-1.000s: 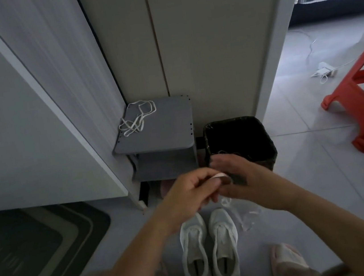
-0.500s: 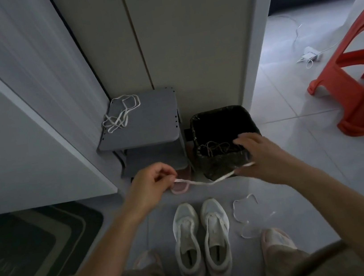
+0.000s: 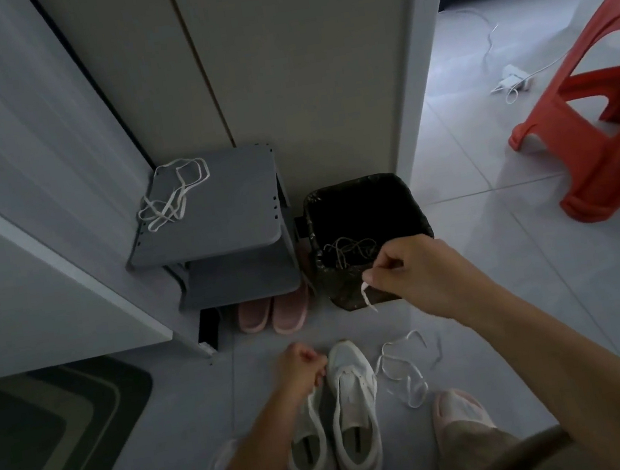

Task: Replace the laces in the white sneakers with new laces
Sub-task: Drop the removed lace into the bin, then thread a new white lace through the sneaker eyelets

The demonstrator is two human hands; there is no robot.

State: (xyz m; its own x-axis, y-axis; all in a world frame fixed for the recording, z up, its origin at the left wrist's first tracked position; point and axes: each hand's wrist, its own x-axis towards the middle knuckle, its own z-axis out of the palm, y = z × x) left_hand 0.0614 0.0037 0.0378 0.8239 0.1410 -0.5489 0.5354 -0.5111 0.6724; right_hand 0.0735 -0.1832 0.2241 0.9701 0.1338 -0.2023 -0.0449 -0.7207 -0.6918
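Left hand (image 3: 300,363) released lace (image 3: 366,295), lowered, curled at sneaker (image 3: 311,453) toe, grip unclear; right hand (image 3: 417,271) still pinches lace end.

My left hand (image 3: 301,367) is dropping out of mid-frame to the lower centre, where its fingers are curling at the toe of the left white sneaker (image 3: 309,454); I can't tell what they are gripping. My right hand (image 3: 413,272) is drifting to centre right, in front of the bin (image 3: 411,200), pinching the new lace (image 3: 366,294), which is no longer stretching between both hands but dangling as a short end. The view is tilting downward, so pink slippers (image 3: 273,311) are showing under the shelf (image 3: 218,216).
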